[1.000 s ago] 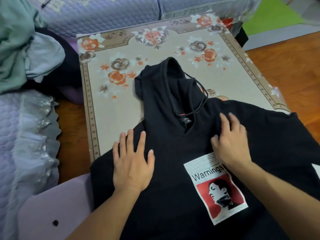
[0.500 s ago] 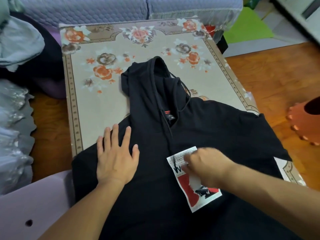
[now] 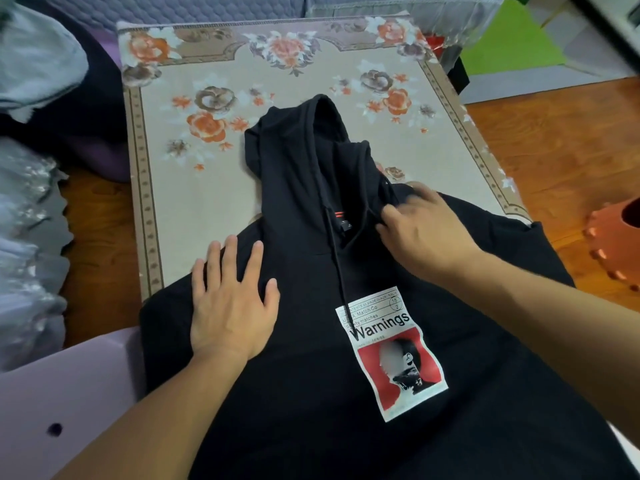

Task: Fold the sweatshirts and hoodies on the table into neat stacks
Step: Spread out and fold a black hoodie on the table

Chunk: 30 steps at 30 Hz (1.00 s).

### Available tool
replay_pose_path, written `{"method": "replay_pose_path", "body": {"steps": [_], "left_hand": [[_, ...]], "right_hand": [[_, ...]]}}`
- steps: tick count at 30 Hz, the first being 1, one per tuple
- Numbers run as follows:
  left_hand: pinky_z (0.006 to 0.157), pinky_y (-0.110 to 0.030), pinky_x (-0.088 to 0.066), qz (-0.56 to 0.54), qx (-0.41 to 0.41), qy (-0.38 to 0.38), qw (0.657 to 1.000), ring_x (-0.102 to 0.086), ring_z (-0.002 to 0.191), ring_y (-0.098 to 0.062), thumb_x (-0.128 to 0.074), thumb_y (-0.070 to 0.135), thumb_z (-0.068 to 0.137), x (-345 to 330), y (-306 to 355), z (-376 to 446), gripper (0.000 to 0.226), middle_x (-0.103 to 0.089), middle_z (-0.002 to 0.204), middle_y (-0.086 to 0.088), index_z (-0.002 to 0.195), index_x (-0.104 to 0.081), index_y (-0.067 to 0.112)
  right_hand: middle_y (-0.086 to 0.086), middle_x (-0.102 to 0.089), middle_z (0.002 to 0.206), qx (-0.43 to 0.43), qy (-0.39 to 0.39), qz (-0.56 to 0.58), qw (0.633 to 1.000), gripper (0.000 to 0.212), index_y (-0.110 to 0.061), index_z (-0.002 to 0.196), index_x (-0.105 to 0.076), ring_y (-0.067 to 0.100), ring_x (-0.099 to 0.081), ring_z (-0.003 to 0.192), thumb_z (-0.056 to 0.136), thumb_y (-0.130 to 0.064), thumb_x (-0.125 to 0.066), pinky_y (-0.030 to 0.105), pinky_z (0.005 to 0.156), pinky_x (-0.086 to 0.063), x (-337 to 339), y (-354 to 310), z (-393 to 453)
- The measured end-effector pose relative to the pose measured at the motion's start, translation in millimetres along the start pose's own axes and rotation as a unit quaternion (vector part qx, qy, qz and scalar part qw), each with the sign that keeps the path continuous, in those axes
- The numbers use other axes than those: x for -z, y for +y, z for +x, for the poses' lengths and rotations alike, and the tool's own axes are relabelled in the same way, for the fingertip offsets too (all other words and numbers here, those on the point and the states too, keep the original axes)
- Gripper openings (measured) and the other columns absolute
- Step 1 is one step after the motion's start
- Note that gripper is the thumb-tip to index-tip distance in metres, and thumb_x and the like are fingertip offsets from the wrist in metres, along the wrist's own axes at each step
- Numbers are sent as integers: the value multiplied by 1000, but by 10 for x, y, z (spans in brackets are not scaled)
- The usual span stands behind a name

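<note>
Wood floor (image 3: 554,140) R of right hand; green mat (image 3: 505,43) far R beyond it. Quilted sofa (image 3: 207,5) ahead. Orange pot (image 3: 616,244) R.

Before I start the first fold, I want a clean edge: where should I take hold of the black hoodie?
Probably at the right shoulder seam of the black hoodie, pinched from the right edge inward. It lies flat, front up, hood pointing away, and the left hand presses the other shoulder, so that side can swing over.
</note>
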<state>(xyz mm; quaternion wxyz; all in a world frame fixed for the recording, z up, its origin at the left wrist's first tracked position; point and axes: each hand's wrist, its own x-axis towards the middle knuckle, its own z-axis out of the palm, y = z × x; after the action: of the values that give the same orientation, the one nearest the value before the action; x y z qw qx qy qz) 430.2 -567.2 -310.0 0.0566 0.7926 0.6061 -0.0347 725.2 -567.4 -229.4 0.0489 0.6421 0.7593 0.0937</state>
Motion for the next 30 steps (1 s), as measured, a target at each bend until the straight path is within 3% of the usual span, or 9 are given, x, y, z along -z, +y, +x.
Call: {"method": "replay_pose_path", "body": {"steps": [3, 6, 10, 13, 16, 19, 22, 25, 30], "left_hand": [[126, -54, -13, 2, 1, -8, 1000, -7, 157, -33, -23, 53, 102, -5, -11, -1, 66, -15, 169, -13, 163, -17, 27], [125, -55, -14, -4, 2, -2, 1000, -10, 157, -35, -23, 51, 103, 5, -2, -2, 65, -18, 168, -15, 163, -20, 26], [125, -56, -14, 9, -2, -12, 1000, -10, 156, -36, -16, 54, 100, 10, 5, 19, 69, -18, 168, -15, 163, -18, 26], [125, -56, -14, 6, -7, -16, 1000, -10, 156, -36, -18, 54, 100, -8, -8, 21, 69, -19, 168, -16, 162, -20, 25], [124, -57, -15, -9, -7, -11, 1000, -11, 156, -37, -21, 53, 99, -27, -32, 37, 69, -19, 168, -17, 162, -22, 25], [124, -58, -13, -19, -9, -7, 1000, -11, 156, -37, -24, 53, 99, -70, -19, 45, 69, -18, 168, -17, 162, -21, 24], [124, -58, -13, -21, -8, -11, 1000, -10, 156, -37, -26, 53, 98, -79, -31, 35, 70, -18, 168, -17, 162, -20, 25], [124, -58, -13, -18, -4, -8, 1000, -11, 156, -37, -26, 53, 98, -67, -46, 20, 70, -19, 168, -17, 161, -21, 24], [125, -57, -13, -15, -9, -12, 1000, -11, 156, -37, -23, 54, 99, -87, -47, 38, 69, -19, 168, -16, 161, -20, 25]], "right_hand": [[8, -58, 55, -12, -114, 23, 993, 26, -15, 75, -49, 35, -57, 51, 92, -27, -65, 39, 57, -48, 136, -93, -567], [6, -69, 88, -67, -325, 48, 942, 34, -21, 90, -55, 31, -66, 87, 100, -51, -46, 36, 71, -47, 262, -129, -747], [10, -64, 79, -167, -171, 110, 965, 44, -18, 74, -53, 35, -62, 80, 101, -51, -41, 37, 68, -46, 374, 10, 87], [12, -68, 107, -220, -61, 221, 948, 24, -14, 111, -65, 33, -63, 101, 99, -23, -48, 34, 81, -48, 283, 130, 1054], [15, -51, 142, -291, -92, 346, 887, 60, -14, 151, -39, 31, -55, 124, 92, -8, -50, 36, 98, -48, 36, 211, 1881], [15, -39, 156, -317, -179, 383, 849, 75, -16, 160, -19, 35, -45, 137, 92, -13, -52, 47, 110, -44, -248, 149, 2255], [13, -56, 136, -298, -174, 363, 866, 59, -13, 146, -41, 34, -57, 121, 89, -14, -56, 46, 102, -51, -434, 54, 2267], [9, -68, 99, -275, -124, 401, 865, 32, -10, 110, -65, 29, -67, 95, 81, -4, -55, 37, 80, -59, -405, 49, 2211], [0, -54, 71, -227, 52, 448, 863, 17, -15, 82, -60, 12, -54, 65, 71, -2, -55, 23, 53, -44, 332, 203, 2066]]}}
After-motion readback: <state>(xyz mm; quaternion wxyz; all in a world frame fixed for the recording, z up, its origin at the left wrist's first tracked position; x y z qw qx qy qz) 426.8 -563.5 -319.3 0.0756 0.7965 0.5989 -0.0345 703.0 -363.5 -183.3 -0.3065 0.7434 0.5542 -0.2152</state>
